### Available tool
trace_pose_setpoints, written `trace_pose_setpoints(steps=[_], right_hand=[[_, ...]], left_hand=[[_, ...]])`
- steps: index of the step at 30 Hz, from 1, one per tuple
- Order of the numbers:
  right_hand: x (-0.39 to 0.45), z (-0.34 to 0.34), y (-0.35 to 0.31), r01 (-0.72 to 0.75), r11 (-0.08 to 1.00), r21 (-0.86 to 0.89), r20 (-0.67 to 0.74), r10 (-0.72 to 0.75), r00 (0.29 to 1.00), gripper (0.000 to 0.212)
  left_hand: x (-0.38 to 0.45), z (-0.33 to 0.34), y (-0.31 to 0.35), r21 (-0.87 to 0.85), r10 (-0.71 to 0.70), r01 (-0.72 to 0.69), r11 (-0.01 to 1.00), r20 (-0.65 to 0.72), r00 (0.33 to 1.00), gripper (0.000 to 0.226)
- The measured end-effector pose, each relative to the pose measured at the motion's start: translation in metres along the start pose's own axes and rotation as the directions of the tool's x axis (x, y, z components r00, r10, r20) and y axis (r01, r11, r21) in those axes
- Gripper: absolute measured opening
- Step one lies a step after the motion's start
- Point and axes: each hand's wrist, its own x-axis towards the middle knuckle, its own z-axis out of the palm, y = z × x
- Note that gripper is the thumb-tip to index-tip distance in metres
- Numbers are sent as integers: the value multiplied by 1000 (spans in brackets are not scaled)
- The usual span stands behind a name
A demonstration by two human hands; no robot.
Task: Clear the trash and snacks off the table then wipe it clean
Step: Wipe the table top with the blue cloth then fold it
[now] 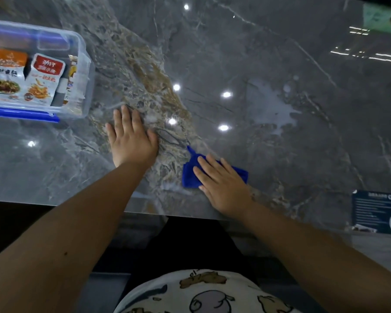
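Beyond the left fingertips and off to their left, snack packets (20,80) stand inside a clear plastic box (82,64) with blue clips. The left hand (132,141) lies flat on the marble table (246,53), fingers loosely spread and holding nothing. Just right of it, the right hand (221,184) presses flat on a folded blue cloth (189,177), fingers close together. Farther right of those fingers a pale wet smear (271,105) marks the surface.
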Motion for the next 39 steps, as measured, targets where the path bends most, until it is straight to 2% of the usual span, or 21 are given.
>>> trace_pose_setpoints(steps=[7, 10, 13, 15, 16, 18, 20, 21, 22, 23, 25, 26, 27, 29, 32, 34, 36, 37, 39], right_hand=[[-15, 5, -15, 4, 998, 62, -112, 3, 994, 41], [-12, -5, -14, -63, 947, 315, -130, 109, 985, 36], [-9, -21, -7, -122, 786, 606, -98, 226, 969, 31], [-2, -32, 4, -193, 627, 755, -6, 302, 953, 28], [2, -39, 11, -246, 508, 825, 62, 353, 934, 26], [9, -50, 26, -300, 169, 939, 193, 464, 865, 21], [19, -61, 50, -244, -177, 953, 301, 534, 790, 24], [25, -68, 65, -188, -312, 931, 339, 554, 760, 24], [32, -75, 82, -134, -398, 907, 360, 571, 738, 22], [41, -82, 102, -92, -439, 894, 362, 583, 727, 20], [63, -100, 140, -64, -406, 912, 320, 605, 729, 19], [76, -110, 158, -71, -333, 940, 277, 627, 728, 18], [88, -117, 175, -97, -220, 971, 220, 651, 726, 18], [112, -130, 203, -227, 108, 968, 90, 693, 715, 26], [140, -138, 239, -360, 561, 745, -102, 630, 770, 31], [155, -136, 258, -347, 760, 549, -188, 517, 835, 25], [169, -126, 273, -274, 889, 366, -215, 368, 905, 31], [175, -118, 277, -256, 926, 276, -182, 312, 932, 38], [180, -101, 278, -283, 950, 128, -97, 296, 950, 50]], left_hand=[[1, -5, 1, -38, -6, 7, 999, 38, 999, 64], [1, -10, 6, -70, -3, 5, 998, 33, 999, 62], [4, -12, 32, -82, 133, -132, 988, 8, 991, 63], [6, -9, 62, -98, 225, -223, 970, 15, 974, 67], [7, -6, 77, -107, 245, -240, 965, 28, 969, 68], [8, 3, 101, -118, 233, -224, 967, 71, 970, 68], [7, 14, 112, -77, 207, -199, 977, 107, 973, 67], [7, 18, 113, -39, 205, -202, 979, 109, 973, 67], [6, 21, 113, -3, 209, -210, 978, 101, 973, 67], [5, 23, 113, 27, 213, -216, 976, 90, 973, 67], [5, 23, 115, 60, 212, -216, 975, 75, 974, 67], [4, 23, 116, 63, 210, -214, 975, 72, 975, 67], [4, 22, 117, 62, 209, -214, 975, 71, 975, 67], [4, 21, 118, 58, 210, -214, 975, 68, 975, 67], [3, 21, 118, 54, 205, -208, 977, 58, 977, 67], [3, 22, 118, 60, 206, -209, 976, 48, 977, 66], [3, 22, 118, 68, 201, -204, 977, 45, 979, 66], [3, 22, 119, 71, 199, -201, 977, 42, 979, 66], [3, 22, 119, 75, 198, -201, 977, 38, 979, 67]])
